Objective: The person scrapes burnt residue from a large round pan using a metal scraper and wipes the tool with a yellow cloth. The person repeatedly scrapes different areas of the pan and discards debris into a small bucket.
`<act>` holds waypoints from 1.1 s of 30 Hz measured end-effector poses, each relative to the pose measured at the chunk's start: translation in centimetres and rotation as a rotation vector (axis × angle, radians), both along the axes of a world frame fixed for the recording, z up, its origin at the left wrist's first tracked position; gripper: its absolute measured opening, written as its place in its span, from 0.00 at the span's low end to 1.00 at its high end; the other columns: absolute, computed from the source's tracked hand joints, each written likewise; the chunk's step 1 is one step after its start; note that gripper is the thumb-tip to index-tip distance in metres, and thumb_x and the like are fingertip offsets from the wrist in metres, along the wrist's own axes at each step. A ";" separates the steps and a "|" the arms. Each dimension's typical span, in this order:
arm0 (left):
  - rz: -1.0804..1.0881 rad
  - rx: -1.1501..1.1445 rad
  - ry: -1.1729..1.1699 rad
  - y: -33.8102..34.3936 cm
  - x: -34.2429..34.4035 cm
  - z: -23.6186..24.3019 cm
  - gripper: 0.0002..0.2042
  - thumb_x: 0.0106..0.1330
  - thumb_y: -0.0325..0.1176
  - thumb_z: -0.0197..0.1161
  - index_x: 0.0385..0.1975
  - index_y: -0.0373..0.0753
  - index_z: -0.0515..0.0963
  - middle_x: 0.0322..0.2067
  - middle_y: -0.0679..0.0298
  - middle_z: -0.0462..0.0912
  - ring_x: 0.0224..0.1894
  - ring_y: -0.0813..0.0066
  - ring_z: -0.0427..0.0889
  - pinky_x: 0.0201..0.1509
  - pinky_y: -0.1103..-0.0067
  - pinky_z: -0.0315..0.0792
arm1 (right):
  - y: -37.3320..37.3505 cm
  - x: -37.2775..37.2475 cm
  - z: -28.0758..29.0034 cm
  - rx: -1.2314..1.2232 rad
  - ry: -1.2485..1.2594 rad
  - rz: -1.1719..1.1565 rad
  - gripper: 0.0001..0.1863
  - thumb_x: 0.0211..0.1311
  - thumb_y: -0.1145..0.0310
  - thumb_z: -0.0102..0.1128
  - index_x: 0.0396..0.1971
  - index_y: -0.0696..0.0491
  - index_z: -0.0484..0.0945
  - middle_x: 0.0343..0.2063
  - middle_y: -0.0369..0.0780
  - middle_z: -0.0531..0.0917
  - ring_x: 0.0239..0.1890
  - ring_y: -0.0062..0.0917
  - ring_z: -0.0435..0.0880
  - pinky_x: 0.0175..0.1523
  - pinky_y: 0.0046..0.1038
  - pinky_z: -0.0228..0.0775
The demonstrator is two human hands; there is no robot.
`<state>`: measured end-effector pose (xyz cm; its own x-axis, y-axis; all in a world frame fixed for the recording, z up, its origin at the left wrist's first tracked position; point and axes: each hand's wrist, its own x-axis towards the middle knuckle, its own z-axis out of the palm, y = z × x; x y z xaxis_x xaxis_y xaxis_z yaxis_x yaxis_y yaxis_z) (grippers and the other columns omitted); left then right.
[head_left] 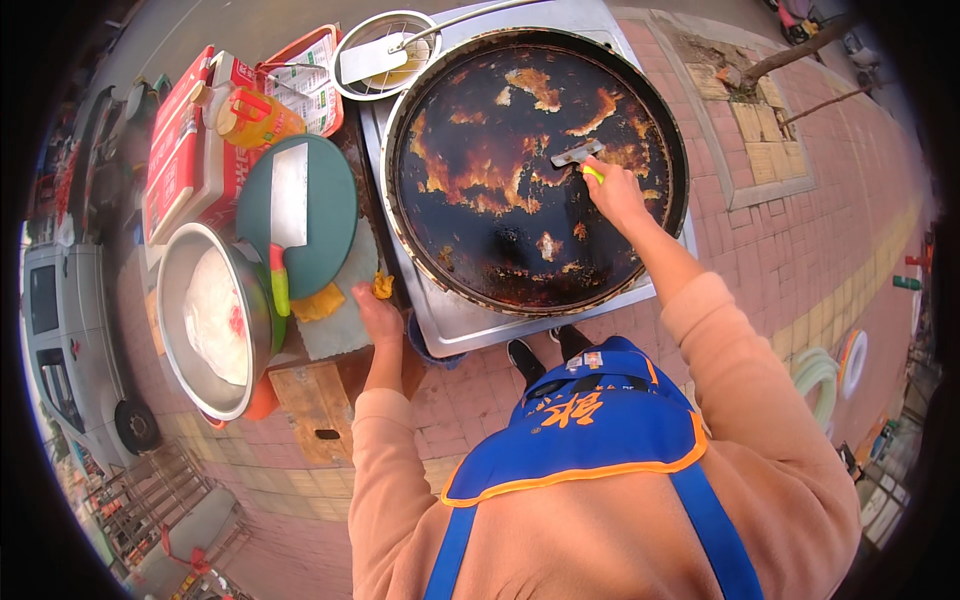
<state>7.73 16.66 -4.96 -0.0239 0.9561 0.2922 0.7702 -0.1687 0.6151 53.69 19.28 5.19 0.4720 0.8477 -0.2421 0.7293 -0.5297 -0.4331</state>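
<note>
My right hand (615, 195) is closed round the yellow-green handle of a scraper (577, 153). Its wide metal blade lies against the large round black pan (480, 245), whose surface carries brown and golden burnt patches. Beside the pan's left rim, my left hand (379, 318) is closed, with a small crumpled yellow cloth (382, 285) showing at its fingers. Under and beyond that hand is a grey board (345, 335), with a flat yellow piece (319, 303) on it. A cleaver (290, 195) with a red and green handle rests on the round green cutting board (330, 190).
A steel bowl (172, 325) holding white dough (213, 315) stands left. Behind it are red-and-white cartons (178, 150), a yellow oil jug (262, 118) and a red tray (338, 117). A strainer (425, 45) adjoins the pan's far-left edge. The steel stove top (440, 325) surrounds the pan.
</note>
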 end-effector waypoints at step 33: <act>-0.004 0.030 0.054 -0.2 -0.7 -0.8 0.12 0.60 0.16 0.49 0.43 0.33 0.65 0.43 0.47 0.72 0.43 0.41 0.74 0.48 0.62 0.72 | 16.5 -1.5 -1.1 0.121 -0.072 0.253 0.17 0.66 0.55 0.59 0.54 0.35 0.81 0.41 0.46 0.87 0.46 0.46 0.84 0.52 0.45 0.76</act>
